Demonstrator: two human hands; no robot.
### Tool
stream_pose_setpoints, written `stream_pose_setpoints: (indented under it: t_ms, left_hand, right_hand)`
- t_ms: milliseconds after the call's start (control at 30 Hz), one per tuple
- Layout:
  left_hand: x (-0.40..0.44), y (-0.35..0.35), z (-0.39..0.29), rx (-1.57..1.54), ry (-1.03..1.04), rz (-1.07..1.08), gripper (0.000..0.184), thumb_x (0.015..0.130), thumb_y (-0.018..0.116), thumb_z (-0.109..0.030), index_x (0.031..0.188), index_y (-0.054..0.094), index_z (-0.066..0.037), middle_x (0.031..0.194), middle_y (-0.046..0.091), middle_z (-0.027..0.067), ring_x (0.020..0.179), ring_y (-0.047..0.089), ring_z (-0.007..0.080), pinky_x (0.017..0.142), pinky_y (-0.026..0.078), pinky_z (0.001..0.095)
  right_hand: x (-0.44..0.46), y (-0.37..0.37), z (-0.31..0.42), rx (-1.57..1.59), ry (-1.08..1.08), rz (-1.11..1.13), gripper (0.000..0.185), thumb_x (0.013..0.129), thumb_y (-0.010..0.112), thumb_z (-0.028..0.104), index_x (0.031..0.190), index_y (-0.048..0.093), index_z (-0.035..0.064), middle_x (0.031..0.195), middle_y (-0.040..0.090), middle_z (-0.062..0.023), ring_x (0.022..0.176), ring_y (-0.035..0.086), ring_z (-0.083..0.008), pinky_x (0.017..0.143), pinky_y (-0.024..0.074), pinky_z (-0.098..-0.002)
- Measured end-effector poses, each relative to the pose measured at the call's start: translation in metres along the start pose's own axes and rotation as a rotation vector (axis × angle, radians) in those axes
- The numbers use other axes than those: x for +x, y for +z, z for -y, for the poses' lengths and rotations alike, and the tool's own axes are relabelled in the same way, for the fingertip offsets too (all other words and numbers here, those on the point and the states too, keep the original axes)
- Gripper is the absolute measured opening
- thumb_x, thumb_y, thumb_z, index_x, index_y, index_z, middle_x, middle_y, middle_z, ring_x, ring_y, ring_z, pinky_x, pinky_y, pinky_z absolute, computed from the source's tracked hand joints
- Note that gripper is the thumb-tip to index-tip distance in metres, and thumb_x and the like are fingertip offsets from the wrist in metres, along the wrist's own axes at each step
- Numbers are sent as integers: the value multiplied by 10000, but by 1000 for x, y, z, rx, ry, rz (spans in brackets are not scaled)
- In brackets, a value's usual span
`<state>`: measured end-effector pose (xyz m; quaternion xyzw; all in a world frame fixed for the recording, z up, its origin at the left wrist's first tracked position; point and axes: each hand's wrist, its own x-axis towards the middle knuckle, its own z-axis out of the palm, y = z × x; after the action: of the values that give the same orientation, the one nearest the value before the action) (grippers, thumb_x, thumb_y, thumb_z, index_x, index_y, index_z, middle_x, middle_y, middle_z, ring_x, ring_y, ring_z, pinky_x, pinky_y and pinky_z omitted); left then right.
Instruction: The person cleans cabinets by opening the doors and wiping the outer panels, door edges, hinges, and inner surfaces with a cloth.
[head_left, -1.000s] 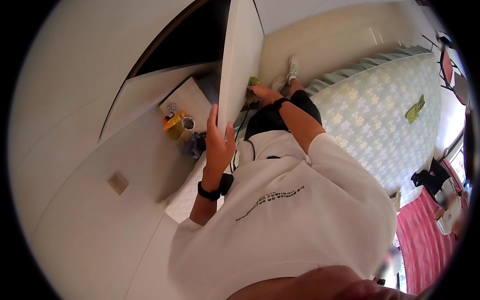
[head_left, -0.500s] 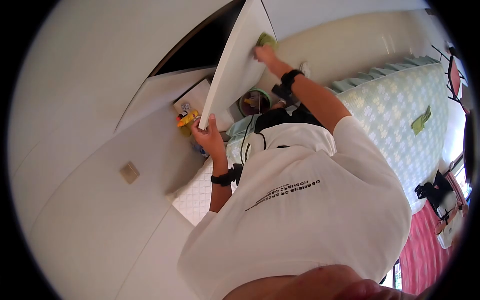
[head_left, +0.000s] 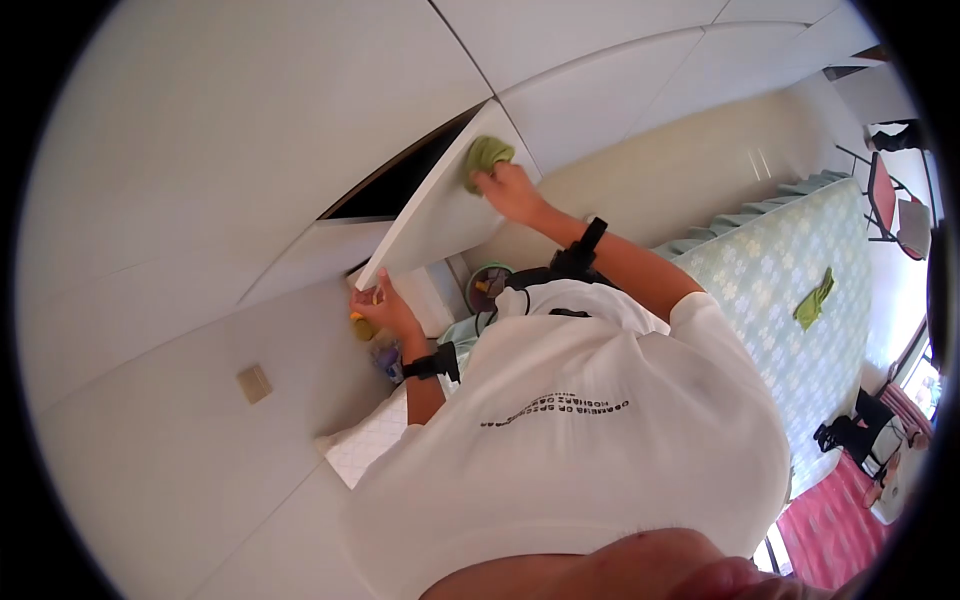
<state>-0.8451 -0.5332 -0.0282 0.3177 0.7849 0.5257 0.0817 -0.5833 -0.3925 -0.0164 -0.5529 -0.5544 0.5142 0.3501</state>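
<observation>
A white cabinet door (head_left: pixel 445 212) stands partly open, with a dark gap behind it. My left hand (head_left: pixel 392 310) grips the door's near edge, thumb on the face turned toward me. My right hand (head_left: pixel 513 192) holds a bunched green cloth (head_left: pixel 488 157) against that face, near the upper part of the door. Its fingers are closed around the cloth. Black straps circle both my wrists.
Bottles (head_left: pixel 385 358) stand below my left hand. A bin (head_left: pixel 487 287) is on the floor beyond my waist. To the right lies a bed (head_left: pixel 760 260) with a second green cloth (head_left: pixel 815 298) on it. A folding chair (head_left: pixel 882 190) stands farther right.
The door has swung toward the closed position, narrowing the dark gap. My right hand and the cloth have moved over its face toward its upper edge; my left hand still holds the edge. The view has tilted.
</observation>
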Motion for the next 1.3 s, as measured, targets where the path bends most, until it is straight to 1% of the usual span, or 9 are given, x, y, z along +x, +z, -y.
stream_pose_setpoints:
  t_ms: [200, 367, 500, 567, 667, 867, 1133, 1200, 1300]
  left_hand:
    - [0, 20, -14, 28, -134, -54, 451, 883, 734, -365, 1020, 451, -42, 874, 467, 48, 769, 477, 155, 726, 471, 295]
    - [16, 59, -4, -371, -300, 34, 413, 943, 639, -386, 1030, 454, -26, 921, 494, 71, 828, 528, 170, 713, 484, 296]
    - [23, 99, -7, -186, -108, -60, 411, 946, 630, -261, 1170, 412, 7, 1154, 477, 148, 1018, 546, 235, 803, 509, 335]
    - [16, 117, -14, -43, 11, -70, 574, 918, 618, -133, 1346, 275, 35, 1400, 283, 218, 1232, 443, 326, 898, 505, 381]
    - [-3, 135, -51, -159, -8, 40, 717, 886, 617, -62, 1431, 160, 33, 1482, 131, 238, 1323, 340, 369, 963, 475, 421]
    - [14, 142, -51, -167, 27, 48, 753, 871, 605, -43, 1450, 129, 31, 1473, 146, 237, 1335, 334, 382, 1010, 449, 447]
    - [28, 142, -50, -121, -1, 295, 969, 845, 650, -103, 1490, -51, 76, 1558, 18, 300, 1455, 145, 439, 1076, 407, 432]
    - [47, 153, -11, 133, 187, 327, 1052, 844, 672, -165, 1470, -130, 102, 1560, -131, 320, 1470, 13, 453, 1122, 353, 443]
    - [52, 156, -6, 93, 96, 362, 1079, 842, 686, -229, 1458, -125, 128, 1542, -177, 338, 1462, -95, 449, 1168, 265, 466]
  right_hand:
    - [25, -76, 7, -165, -384, -292, 224, 856, 621, 200, 905, 596, -17, 816, 621, -222, 734, 595, -409, 656, 477, -487]
    - [27, -106, -1, -537, -580, -325, 225, 844, 622, 175, 1016, 594, 33, 929, 618, -165, 838, 611, -366, 742, 514, -472]
    - [25, -146, 11, -671, -424, -338, 206, 840, 643, 245, 906, 629, 50, 852, 655, -154, 765, 650, -344, 700, 545, -454]
    - [29, -168, 0, -722, -347, -425, 227, 843, 650, 317, 811, 656, 92, 731, 672, -132, 650, 663, -349, 600, 548, -461]
    - [28, -212, -10, -824, -227, -518, 257, 861, 635, 359, 809, 660, 108, 697, 666, -129, 617, 656, -353, 567, 537, -472]
    - [34, -301, -34, -953, 3, -681, 401, 874, 597, 467, 814, 675, 79, 749, 690, -164, 680, 665, -404, 617, 536, -507]
    - [39, -265, -27, -807, 66, -337, 375, 868, 605, 443, 938, 692, 86, 866, 703, -151, 806, 671, -374, 700, 537, -472]
    - [31, -221, -31, -739, -190, -357, 302, 855, 617, 367, 964, 670, 90, 895, 694, -132, 790, 660, -353, 678, 525, -463]
    - [23, -169, -3, -623, -409, -324, 218, 832, 615, 269, 944, 645, 85, 878, 672, -128, 775, 647, -343, 657, 514, -458]
